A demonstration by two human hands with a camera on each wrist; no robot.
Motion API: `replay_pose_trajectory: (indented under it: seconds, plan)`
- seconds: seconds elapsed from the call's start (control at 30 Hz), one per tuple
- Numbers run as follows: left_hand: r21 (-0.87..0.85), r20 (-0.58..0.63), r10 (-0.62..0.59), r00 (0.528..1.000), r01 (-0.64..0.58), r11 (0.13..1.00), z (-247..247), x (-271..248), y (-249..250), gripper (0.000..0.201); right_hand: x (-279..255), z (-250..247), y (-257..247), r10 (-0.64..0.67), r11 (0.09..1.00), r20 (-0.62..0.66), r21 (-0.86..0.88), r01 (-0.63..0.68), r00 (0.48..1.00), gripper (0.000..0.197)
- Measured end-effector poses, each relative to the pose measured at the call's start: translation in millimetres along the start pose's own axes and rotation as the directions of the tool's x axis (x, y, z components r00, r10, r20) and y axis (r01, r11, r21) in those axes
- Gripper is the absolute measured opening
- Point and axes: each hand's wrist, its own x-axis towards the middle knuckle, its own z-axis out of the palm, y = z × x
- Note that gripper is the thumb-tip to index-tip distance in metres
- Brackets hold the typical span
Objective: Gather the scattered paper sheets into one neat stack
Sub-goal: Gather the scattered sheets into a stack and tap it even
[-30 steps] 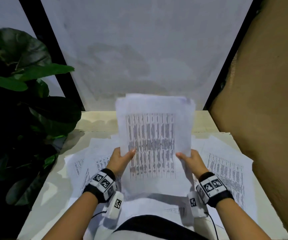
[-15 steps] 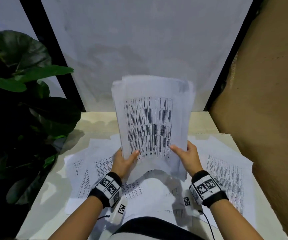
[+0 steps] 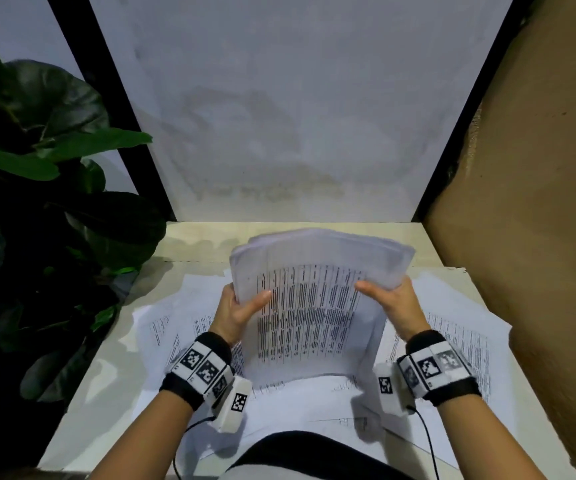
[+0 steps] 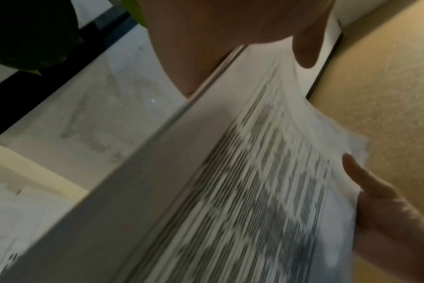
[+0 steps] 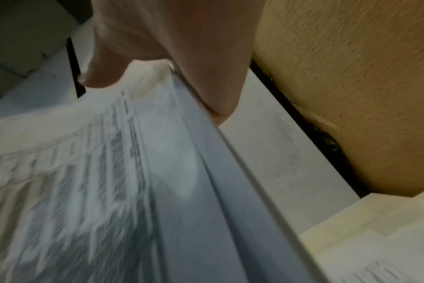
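A thick bundle of printed paper sheets point(image 3: 310, 306) stands on its lower edge over the middle of the table, its top curling away from me. My left hand point(image 3: 238, 306) grips its left edge, thumb on the printed face. My right hand point(image 3: 392, 301) grips the right edge the same way. The left wrist view shows the bundle point(image 4: 242, 191) from its left side, with my thumb on top and the right hand point(image 4: 380, 201) across it. The right wrist view shows the bundle's right edge point(image 5: 194, 181) under my thumb. More printed sheets point(image 3: 459, 341) lie scattered flat on the table around the bundle.
The pale table point(image 3: 113, 351) is closed in by a white wall point(image 3: 297, 116) behind and a brown textured wall point(image 3: 539, 237) on the right. A large-leaved plant point(image 3: 37, 202) overhangs the table's left edge. Loose sheets point(image 3: 168, 327) cover most of the tabletop.
The bundle was lifted higher half a second ago and has now come down onto the table. Both hands have slid up its side edges, and its top bends back more.
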Motion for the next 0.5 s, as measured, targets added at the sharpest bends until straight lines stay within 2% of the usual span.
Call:
replay_pose_trajectory:
  seconds: [0.07,0.1,0.2,0.27,0.3,0.37,0.43,0.5]
  plan:
    - [0.002,0.068,0.017,0.998,-0.017,1.0,-1,-1,8,0.055,3,-6,-6,0.023,0.998,0.067,-0.053,-0.019,0.997,0.049]
    - [0.003,0.104,-0.002,0.995,0.002,1.0,0,-1,9,0.052,4,-8,-7,0.046,0.995,0.09,-0.087,-0.039,0.995,0.051]
    - [-0.024,0.139,-0.091,0.986,0.095,0.995,-3,-3,3,0.054,6,-12,-2,0.097,0.988,0.055,-0.123,-0.09,0.994,0.045]
    - [-0.003,0.156,-0.163,0.974,0.165,0.986,-2,-3,-2,0.057,3,-8,4,0.129,0.983,0.044,-0.134,-0.122,0.991,0.029]
    - [0.019,0.151,-0.184,0.971,0.183,0.983,0,-4,-3,0.052,2,-5,7,0.136,0.981,0.037,-0.145,-0.129,0.99,0.024]
    - [0.006,0.083,-0.186,0.979,0.186,0.983,4,-3,1,0.042,0,4,10,0.109,0.984,-0.001,-0.143,-0.108,0.994,0.028]
    - [-0.079,-0.025,-0.166,0.986,0.163,0.983,2,0,11,0.049,-2,12,-1,0.044,0.994,-0.048,-0.102,-0.049,0.998,0.028]
    - [-0.128,-0.07,-0.121,0.99,0.111,0.985,-3,3,19,0.061,-1,14,-10,-0.027,0.998,-0.052,-0.059,0.024,0.998,0.028]
